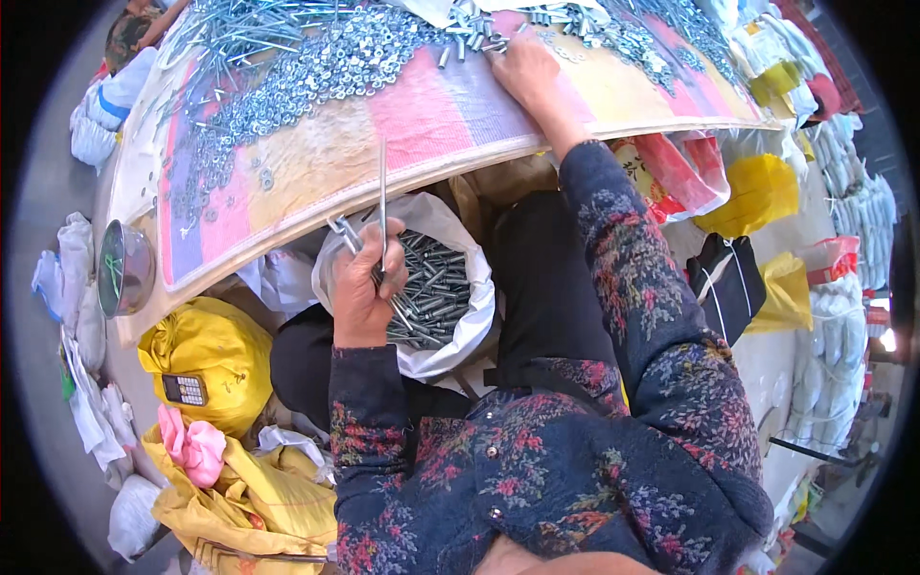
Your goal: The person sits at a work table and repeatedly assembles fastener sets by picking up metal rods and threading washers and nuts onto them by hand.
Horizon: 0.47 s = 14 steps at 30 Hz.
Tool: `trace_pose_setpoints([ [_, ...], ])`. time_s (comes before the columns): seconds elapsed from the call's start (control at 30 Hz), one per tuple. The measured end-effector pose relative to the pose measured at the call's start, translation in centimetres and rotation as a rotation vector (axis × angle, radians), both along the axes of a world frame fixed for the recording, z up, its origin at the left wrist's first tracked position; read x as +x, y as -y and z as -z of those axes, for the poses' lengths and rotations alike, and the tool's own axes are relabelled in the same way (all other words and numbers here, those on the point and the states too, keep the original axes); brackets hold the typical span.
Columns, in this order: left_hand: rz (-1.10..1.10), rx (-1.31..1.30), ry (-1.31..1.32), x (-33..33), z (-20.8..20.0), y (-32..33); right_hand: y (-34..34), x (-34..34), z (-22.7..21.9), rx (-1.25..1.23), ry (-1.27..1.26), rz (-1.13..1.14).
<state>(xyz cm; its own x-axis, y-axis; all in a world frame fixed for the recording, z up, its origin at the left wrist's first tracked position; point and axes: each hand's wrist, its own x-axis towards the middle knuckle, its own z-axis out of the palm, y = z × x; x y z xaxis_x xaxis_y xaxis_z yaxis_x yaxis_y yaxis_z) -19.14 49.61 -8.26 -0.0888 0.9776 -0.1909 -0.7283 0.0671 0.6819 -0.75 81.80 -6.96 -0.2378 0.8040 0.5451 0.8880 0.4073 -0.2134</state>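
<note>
My left hand [362,292] is closed around several long thin metal rods [383,187]; one sticks up toward the table edge, others point down. It hovers over an open white bag [470,340] full of short metal bolts [436,297]. Far across the table, my right hand [527,69] reaches into a heap of small metal sleeves [470,34]. Its fingers are bent together at the sleeves, and what lies between the fingertips is hidden. Left of it spreads a large pile of metal nuts [335,62].
The striped tabletop [412,110] also carries loose long rods [249,34] at the far left. A clear round container [126,268] stands at its left corner. Yellow sacks [216,355] lie lower left, one with a phone [184,389] on it. Wrapped bundles [829,355] line the right.
</note>
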Motion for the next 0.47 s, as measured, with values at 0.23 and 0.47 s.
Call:
trace_pose_setpoints([
  [0.23, 0.058, -0.018, -0.183, -0.1, -1.1, 0.5, -0.1, 0.2, 0.5, 0.111, -0.370, -0.147],
  [0.47, -0.038, -0.143, -0.412, 0.1, -1.1, 0.6, 9.4, -2.0, -2.3, -0.802, -1.066, -0.671],
])
